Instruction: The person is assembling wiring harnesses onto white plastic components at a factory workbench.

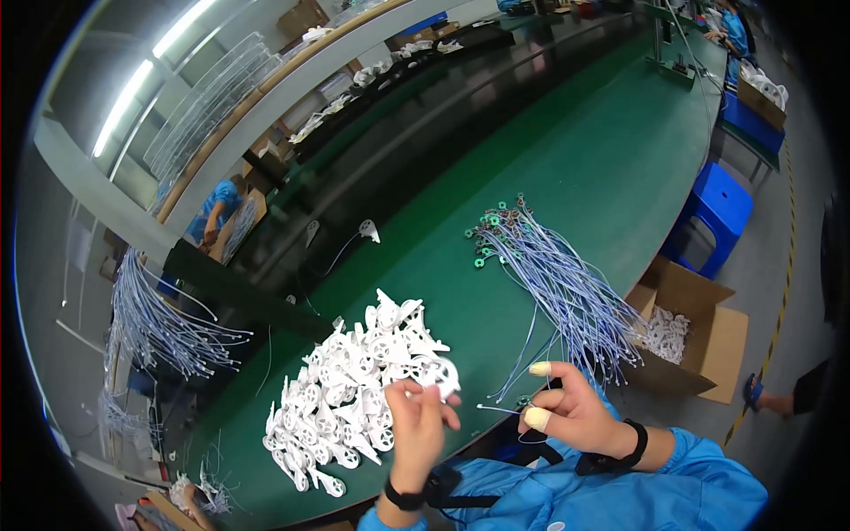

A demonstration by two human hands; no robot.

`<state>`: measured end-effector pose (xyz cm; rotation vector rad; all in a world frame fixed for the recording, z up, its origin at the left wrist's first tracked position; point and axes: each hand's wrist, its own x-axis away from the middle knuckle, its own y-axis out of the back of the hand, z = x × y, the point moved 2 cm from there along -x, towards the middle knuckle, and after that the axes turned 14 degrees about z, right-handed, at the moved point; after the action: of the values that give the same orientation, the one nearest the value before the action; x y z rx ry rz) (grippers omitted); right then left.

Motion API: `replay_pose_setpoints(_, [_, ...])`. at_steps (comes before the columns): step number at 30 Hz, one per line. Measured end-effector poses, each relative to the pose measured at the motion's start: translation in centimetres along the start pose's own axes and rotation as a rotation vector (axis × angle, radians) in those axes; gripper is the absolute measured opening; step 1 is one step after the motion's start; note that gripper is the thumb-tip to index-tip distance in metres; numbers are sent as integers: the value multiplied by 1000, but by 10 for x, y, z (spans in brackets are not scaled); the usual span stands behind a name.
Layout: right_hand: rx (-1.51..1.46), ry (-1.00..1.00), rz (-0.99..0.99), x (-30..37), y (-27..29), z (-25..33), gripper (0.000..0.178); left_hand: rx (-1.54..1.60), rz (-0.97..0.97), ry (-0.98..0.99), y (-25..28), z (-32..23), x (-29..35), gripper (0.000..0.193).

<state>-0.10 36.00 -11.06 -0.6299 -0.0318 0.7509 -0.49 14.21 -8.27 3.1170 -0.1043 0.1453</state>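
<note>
My left hand point(418, 432) is closed on a white plastic part point(442, 375) with a round, spoked end, raised at the right edge of a heap of like parts point(341, 389). My right hand point(574, 414), with yellow covers on thumb and forefinger, pinches a thin wire cable point(498, 408). The cable's white-tipped end points left toward my left hand, and a loop of it hangs below the fingers. Beyond my right hand, a bundle of bluish-white cables point(567, 283) with green rings at the far ends lies on the green table point(584, 168).
A dark conveyor belt point(425, 124) runs beyond the table, carrying a few white parts with wires. More cables point(146, 319) hang at the left. At right are an open cardboard box point(708, 327) of white pieces and a blue stool point(719, 208). Other people work farther off.
</note>
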Motion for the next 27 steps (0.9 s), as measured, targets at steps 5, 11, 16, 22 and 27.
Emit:
replay_pose_setpoints(5, [183, -121, 87, -16, -26, 2, 57, 193, -145, -149, -35, 14, 54, 48])
replay_pose_setpoints(11, [428, -279, 225, -28, -45, -7, 61, 170, -202, -198, -34, 23, 83, 41])
replay_pose_setpoints(16, [579, -240, 227, -32, -59, -15, 62, 281, -272, -167, -26, 28, 100, 38])
replay_pose_setpoints(22, [665, -251, 236, -34, -72, -12, 57, 293, -258, -194, -22, 32, 111, 38])
replay_pose_setpoints(27, [673, -294, 371, -45, -102, -13, 64, -281, -423, -267, -22, 28, 130, 31])
